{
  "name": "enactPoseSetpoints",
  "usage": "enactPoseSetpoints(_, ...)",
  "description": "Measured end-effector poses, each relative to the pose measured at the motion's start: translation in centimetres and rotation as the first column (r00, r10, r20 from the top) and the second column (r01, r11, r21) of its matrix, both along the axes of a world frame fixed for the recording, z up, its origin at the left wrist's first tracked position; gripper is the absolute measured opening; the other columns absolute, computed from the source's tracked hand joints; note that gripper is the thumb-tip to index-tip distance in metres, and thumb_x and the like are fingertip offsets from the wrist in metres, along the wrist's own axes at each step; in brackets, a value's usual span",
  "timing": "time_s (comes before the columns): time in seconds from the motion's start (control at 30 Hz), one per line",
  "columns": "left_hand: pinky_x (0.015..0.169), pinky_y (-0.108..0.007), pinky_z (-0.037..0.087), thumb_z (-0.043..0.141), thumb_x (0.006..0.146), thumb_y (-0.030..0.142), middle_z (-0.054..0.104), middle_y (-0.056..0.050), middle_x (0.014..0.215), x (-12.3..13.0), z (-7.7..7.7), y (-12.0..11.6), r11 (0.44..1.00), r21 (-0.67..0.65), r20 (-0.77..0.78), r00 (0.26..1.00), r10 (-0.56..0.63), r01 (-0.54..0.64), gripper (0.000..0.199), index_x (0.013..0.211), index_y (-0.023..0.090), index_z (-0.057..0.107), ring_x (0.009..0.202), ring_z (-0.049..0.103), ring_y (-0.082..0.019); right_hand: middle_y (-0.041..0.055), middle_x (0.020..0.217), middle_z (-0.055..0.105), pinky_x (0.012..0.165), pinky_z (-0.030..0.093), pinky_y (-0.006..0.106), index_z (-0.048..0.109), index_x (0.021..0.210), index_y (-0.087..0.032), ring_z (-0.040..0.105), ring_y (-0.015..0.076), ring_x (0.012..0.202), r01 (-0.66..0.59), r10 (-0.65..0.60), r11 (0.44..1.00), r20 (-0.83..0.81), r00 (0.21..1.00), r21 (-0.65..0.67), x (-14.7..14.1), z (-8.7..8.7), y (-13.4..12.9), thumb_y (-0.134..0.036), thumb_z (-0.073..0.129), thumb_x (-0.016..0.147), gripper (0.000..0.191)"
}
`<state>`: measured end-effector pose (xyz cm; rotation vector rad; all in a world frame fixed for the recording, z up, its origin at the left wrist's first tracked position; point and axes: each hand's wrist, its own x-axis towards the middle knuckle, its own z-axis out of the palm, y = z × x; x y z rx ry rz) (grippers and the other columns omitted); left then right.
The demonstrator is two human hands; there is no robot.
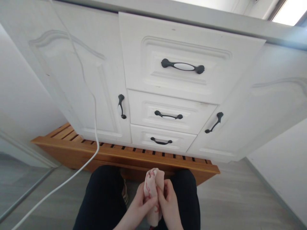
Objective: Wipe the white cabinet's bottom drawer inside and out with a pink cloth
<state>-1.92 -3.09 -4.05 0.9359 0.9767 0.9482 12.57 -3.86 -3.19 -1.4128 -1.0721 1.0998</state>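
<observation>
Between my knees, low in the head view, I hold a folded pale pink cloth with a red pattern. My left hand grips its left side, thumb laid across the front. On the other side, my right hand has its fingers bent around the cloth's edge and its thumb pressed on it. The cloth stands up above both hands, and its lower end hangs below them. What kind of cloth piece it is I cannot make out. My fingers behind the cloth are hidden.
In front stands a white cabinet with dark handles, on or behind a slatted wooden platform. A white cable hangs down the cabinet's left door and runs to the lower left. Grey wood-look floor lies to the right.
</observation>
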Motion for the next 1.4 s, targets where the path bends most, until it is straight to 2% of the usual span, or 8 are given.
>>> enactPoseSetpoints(0.13, 0.122, -0.038, 0.028, 0.078, 0.076, 0.04, 0.049, -0.007, 0.151, 0.6, 1.1, 0.0, 0.992, -0.025, 0.128, 0.984, 0.127, -0.125, 0.069, 0.137, 0.027, 0.051, 0.145, 0.038, -0.027, -0.0047, 0.071, 0.054, 0.064, 0.046, 0.026, 0.05, 0.08, -0.024, 0.055, 0.0158, 0.067, 0.074, -0.073, 0.997, 0.107, 0.992, -0.003, -0.7, 0.0, -0.3, -0.037, 0.064, 0.081, 0.019)
enactPoseSetpoints(0.27, 0.106, -0.028, 0.047, 0.079, 0.075, 0.039, 0.067, -0.007, 0.131, 1.1, 2.0, 0.0, 0.949, -0.21, 0.124, 0.956, 0.266, -0.237, 0.059, 0.129, 0.025, 0.059, 0.127, 0.058, -0.023, -0.0001, 0.082, 0.065, 0.072, 0.051, 0.029, 0.055, 0.093, -0.023, 0.064, 0.0195, 0.077, 0.075, -0.071, 0.997, 0.083, 0.994, -0.037, -1.7, 0.2, -0.4, -0.036, 0.069, 0.077, 0.025)
enactPoseSetpoints(0.43, 0.086, -0.026, 0.056, 0.079, 0.073, 0.041, 0.075, -0.006, 0.106, 0.6, 2.3, 0.2, 0.945, -0.27, 0.208, 0.947, 0.243, -0.183, 0.048, 0.116, 0.022, 0.067, 0.097, 0.071, -0.021, 0.0099, 0.117, 0.07, 0.098, 0.047, 0.037, 0.063, 0.116, -0.02, 0.064, 0.0273, 0.11, -0.085, 0.08, 0.994, -0.074, 0.994, -0.07, -0.8, -0.4, 0.1, -0.044, 0.066, 0.08, 0.043)
enactPoseSetpoints(0.6, 0.087, -0.035, 0.057, 0.081, 0.069, 0.04, 0.077, -0.006, 0.093, 0.1, 2.2, 0.6, 0.928, -0.331, 0.177, 0.954, 0.24, -0.172, 0.051, 0.115, 0.023, 0.068, 0.092, 0.073, -0.026, 0.0081, 0.111, 0.072, 0.095, 0.047, 0.037, 0.067, 0.112, -0.019, 0.065, 0.0275, 0.105, -0.147, 0.139, 0.982, -0.071, 0.988, -0.118, 0.1, -0.5, 0.3, -0.038, 0.065, 0.079, 0.038)
enactPoseSetpoints(0.8, 0.114, -0.041, 0.042, 0.082, 0.065, 0.034, 0.069, -0.008, 0.129, 1.0, 2.1, 0.8, 0.954, -0.139, 0.108, 0.954, 0.281, -0.265, 0.05, 0.113, 0.023, 0.069, 0.126, 0.059, -0.03, 0.0009, 0.082, 0.067, 0.075, 0.047, 0.029, 0.061, 0.087, -0.022, 0.063, 0.0202, 0.079, 0.082, -0.065, 0.991, 0.165, 0.984, -0.102, -2.0, -0.2, 0.4, -0.037, 0.064, 0.082, 0.017)
enactPoseSetpoints(0.93, 0.12, -0.038, 0.033, 0.077, 0.066, 0.021, 0.063, -0.006, 0.138, 1.9, 2.5, 0.5, 0.919, -0.259, 0.19, 0.918, 0.349, -0.296, 0.052, 0.117, 0.026, 0.067, 0.139, 0.047, -0.027, 0.0013, 0.078, 0.06, 0.068, 0.044, 0.029, 0.06, 0.078, -0.024, 0.057, 0.0185, 0.072, 0.135, -0.157, 0.987, 0.383, 0.91, 0.085, -3.0, -1.7, 0.2, -0.032, 0.059, 0.085, 0.011)
enactPoseSetpoints(1.17, 0.121, -0.033, 0.031, 0.078, 0.077, 0.03, 0.051, -0.004, 0.15, 1.9, 4.0, 0.5, 0.888, -0.391, 0.324, 0.867, 0.378, -0.242, 0.065, 0.135, 0.033, 0.049, 0.142, 0.042, -0.02, 0.0071, 0.099, 0.065, 0.079, 0.05, 0.035, 0.07, 0.114, -0.027, 0.06, 0.0228, 0.089, -0.015, -0.105, 0.97, 0.471, 0.876, 0.243, -4.0, -2.7, -0.3, -0.034, 0.052, 0.094, 0.028)
enactPoseSetpoints(1.4, 0.095, -0.03, 0.055, 0.073, 0.082, 0.02, 0.068, -0.012, 0.125, 0.4, 4.1, 2.6, 0.842, -0.449, 0.269, 0.853, 0.447, -0.299, 0.042, 0.122, 0.02, 0.057, 0.115, 0.066, -0.023, 0.0058, 0.123, 0.066, 0.087, 0.054, 0.041, 0.053, 0.139, -0.045, 0.06, 0.0244, 0.107, -0.363, 0.057, 0.848, 0.614, 0.787, 0.385, -2.3, -2.8, -1.1, -0.013, 0.047, 0.091, 0.057)
